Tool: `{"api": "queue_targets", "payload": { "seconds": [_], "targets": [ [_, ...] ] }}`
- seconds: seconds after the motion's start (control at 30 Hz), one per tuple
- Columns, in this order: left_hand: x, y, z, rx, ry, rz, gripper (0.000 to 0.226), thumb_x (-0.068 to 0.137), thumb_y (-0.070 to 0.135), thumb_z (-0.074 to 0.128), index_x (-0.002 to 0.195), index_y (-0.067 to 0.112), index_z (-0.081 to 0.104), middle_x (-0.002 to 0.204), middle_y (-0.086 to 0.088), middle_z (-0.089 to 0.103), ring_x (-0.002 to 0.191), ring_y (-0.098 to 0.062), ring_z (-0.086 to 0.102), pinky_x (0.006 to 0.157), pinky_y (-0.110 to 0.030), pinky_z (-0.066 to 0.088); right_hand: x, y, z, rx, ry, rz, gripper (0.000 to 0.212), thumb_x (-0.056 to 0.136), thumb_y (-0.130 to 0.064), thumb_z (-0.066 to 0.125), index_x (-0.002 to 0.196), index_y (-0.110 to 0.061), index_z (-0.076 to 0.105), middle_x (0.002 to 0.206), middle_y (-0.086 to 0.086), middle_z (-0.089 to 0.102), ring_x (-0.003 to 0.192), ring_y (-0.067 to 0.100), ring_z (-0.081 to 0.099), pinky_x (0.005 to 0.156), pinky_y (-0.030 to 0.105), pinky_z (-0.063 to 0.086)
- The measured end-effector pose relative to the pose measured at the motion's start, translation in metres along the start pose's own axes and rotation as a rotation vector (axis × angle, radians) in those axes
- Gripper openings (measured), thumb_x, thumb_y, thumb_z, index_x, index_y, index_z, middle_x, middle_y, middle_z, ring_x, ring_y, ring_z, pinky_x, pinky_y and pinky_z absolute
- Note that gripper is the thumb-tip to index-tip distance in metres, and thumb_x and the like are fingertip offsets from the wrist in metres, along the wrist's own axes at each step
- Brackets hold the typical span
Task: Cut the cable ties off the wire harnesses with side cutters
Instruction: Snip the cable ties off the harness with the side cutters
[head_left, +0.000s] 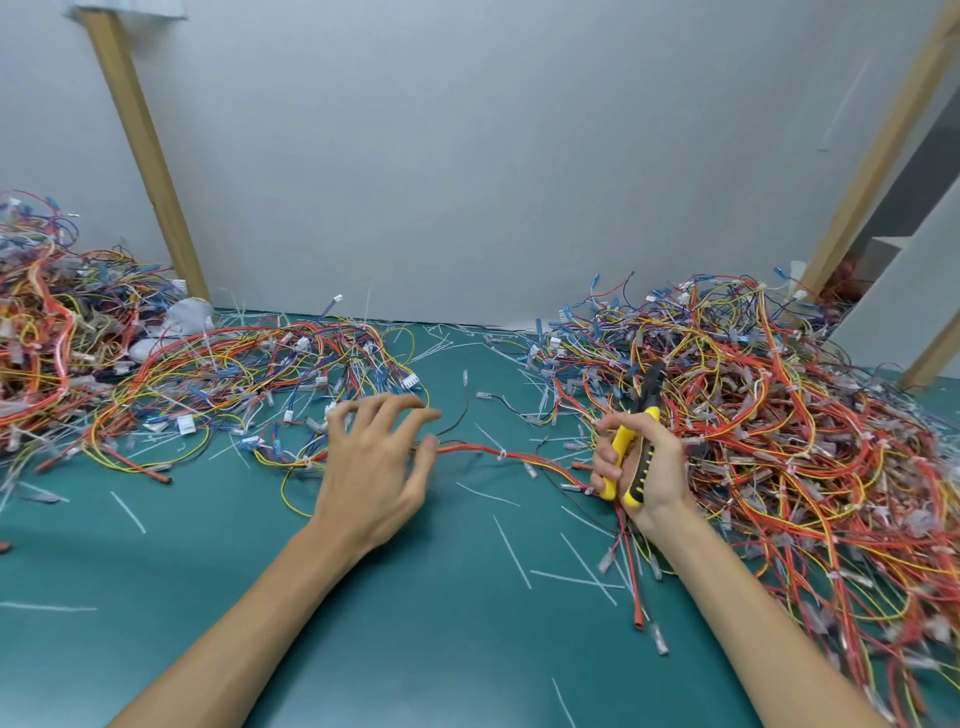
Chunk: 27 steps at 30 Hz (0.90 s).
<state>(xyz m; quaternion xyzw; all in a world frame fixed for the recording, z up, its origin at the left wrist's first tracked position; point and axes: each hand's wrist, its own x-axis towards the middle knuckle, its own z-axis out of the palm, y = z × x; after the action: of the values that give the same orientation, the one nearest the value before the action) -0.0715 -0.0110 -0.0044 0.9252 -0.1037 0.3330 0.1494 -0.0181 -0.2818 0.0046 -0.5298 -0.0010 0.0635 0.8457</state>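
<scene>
Seemingly side cutters (651, 396) point away; right hand (661, 467) fingers clamp handles; left hand (371, 467) fingers splayed.

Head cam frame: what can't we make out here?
- side cutters tip, head view: dark against the right wire pile; open or closed unclear.
- red harness: the stretch under the left hand is hidden.
- left wire pile: cut off by the frame edge.
- cable ties: too small to count.
</scene>
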Motion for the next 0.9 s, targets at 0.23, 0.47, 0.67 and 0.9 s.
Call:
{"api": "queue_targets", "payload": {
  "seconds": [0.23, 0.47, 0.67, 0.9],
  "targets": [
    [-0.007, 0.012, 0.013, -0.036, -0.332, 0.276, 0.03, 0.101, 0.035, 0.039, 0.118, 0.026, 0.062, 0.116, 0.01, 0.062, 0.113, -0.015, 0.055, 0.095, -0.029, 0.033, -0.001, -0.005, -0.005, -0.14, -0.286, 0.203, 0.02, 0.07, -0.029, 0.063, 0.074, -0.009, 0.059, 0.055, 0.002, 0.033, 0.039, 0.012, 0.028, 0.038, 0.02, 0.032],
    [-0.005, 0.022, 0.02, -0.15, -0.36, 0.18, 0.023, 0.099, 0.044, 0.046, 0.104, 0.031, 0.064, 0.093, 0.012, 0.053, 0.086, -0.015, 0.055, 0.071, -0.026, 0.032, 0.0, -0.004, -0.006, -0.212, -0.377, 0.248, 0.023, 0.066, -0.028, 0.066, 0.075, -0.01, 0.055, 0.058, 0.002, 0.031, 0.041, 0.012, 0.028, 0.041, 0.023, 0.034],
    [-0.007, 0.021, 0.022, -0.215, -0.374, 0.112, 0.02, 0.098, 0.041, 0.049, 0.109, 0.034, 0.064, 0.1, 0.013, 0.051, 0.086, -0.015, 0.058, 0.067, -0.036, 0.049, 0.001, -0.003, -0.006, -0.245, -0.387, 0.236, 0.019, 0.067, -0.027, 0.064, 0.075, -0.012, 0.055, 0.059, 0.002, 0.032, 0.042, 0.013, 0.029, 0.043, 0.024, 0.034],
    [-0.009, 0.021, 0.014, -0.287, -0.314, 0.125, 0.014, 0.093, 0.033, 0.062, 0.103, 0.03, 0.072, 0.097, 0.014, 0.059, 0.075, -0.013, 0.06, 0.061, -0.032, 0.048, 0.0, -0.001, -0.004, -0.299, -0.379, 0.213, 0.024, 0.066, -0.029, 0.066, 0.077, -0.012, 0.054, 0.059, 0.003, 0.033, 0.045, 0.015, 0.029, 0.046, 0.026, 0.034]
  ]
}}
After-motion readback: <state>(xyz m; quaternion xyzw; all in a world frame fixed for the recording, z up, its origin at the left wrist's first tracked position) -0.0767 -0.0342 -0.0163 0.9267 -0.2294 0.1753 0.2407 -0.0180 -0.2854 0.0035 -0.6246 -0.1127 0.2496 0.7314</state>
